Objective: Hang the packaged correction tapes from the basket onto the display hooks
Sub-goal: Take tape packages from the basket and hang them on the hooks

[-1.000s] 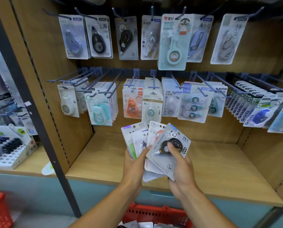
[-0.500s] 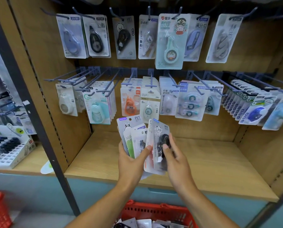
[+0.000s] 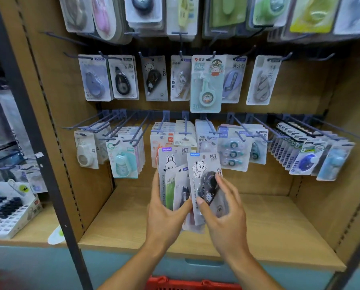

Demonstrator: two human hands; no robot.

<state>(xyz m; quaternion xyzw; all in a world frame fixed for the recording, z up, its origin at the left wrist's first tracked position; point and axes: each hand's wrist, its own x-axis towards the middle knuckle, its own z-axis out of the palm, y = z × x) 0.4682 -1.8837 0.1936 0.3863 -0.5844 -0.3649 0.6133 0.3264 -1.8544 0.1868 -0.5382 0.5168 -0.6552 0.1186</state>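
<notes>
A wooden shelf [image 3: 269,231] spans the bay, bare along its front edge and right side. A dark metal upright [image 3: 38,143] rises at the shelf's left edge. Left of the upright, a white tray of dark pens [image 3: 7,212] sits on a neighbouring shelf [image 3: 28,237], with a pale oval tag [image 3: 56,235] at that shelf's front edge beside the upright. A teal panel [image 3: 133,268] runs below the wooden shelf. A perforated wooden side wall [image 3: 55,101] stands at the shelf's left edge.

red basket [image 3: 192,284], blk tape dispenser [image 3: 208,186] – white card [image 3: 202,164]
</notes>
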